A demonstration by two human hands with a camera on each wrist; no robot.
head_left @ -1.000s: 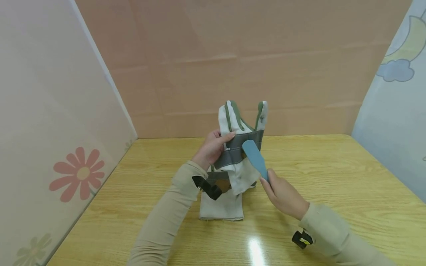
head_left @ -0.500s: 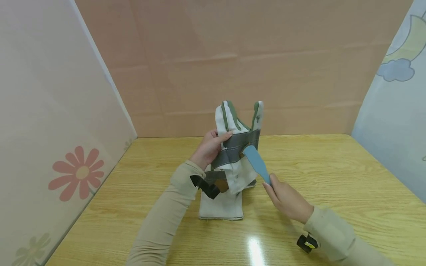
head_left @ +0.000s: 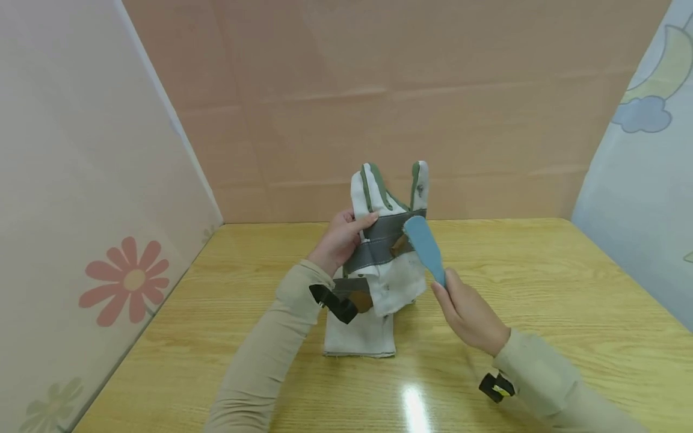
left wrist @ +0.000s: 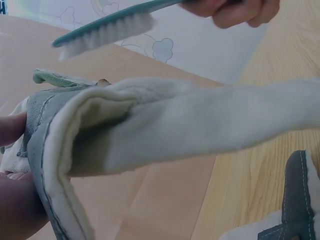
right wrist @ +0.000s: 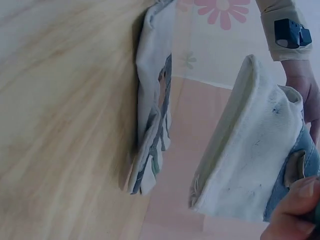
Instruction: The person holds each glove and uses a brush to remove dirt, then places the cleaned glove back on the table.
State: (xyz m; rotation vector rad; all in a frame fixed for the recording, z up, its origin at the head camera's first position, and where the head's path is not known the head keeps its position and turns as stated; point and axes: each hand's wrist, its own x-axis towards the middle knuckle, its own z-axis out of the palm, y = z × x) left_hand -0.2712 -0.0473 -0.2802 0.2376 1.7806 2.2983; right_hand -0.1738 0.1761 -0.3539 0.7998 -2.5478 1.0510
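A light wood-grain worktop (head_left: 541, 288) fills the lower part of the head view. A tan panel (head_left: 379, 102) stands behind its back edge. A pale wall with a pink flower (head_left: 129, 281) flanks the left edge, and another with a moon and cloud (head_left: 644, 114) the right.

A second glove (head_left: 360, 337) lies slightly left of the worktop's middle, with bare wood running from it to both side edges. Above it, off the surface, the left hand (head_left: 343, 237) pinches the held glove (head_left: 385, 240) at its grey band, thumb in front, glove fingers up. The right hand (head_left: 471, 313) grips the handle of a blue brush (head_left: 426, 248), whose white bristles (left wrist: 110, 32) hang apart from the glove in the left wrist view.

Compared with half a second ago, the brush head sits higher and further right, uncovering more of the band's brown patch (head_left: 399, 244); the second glove has not moved.
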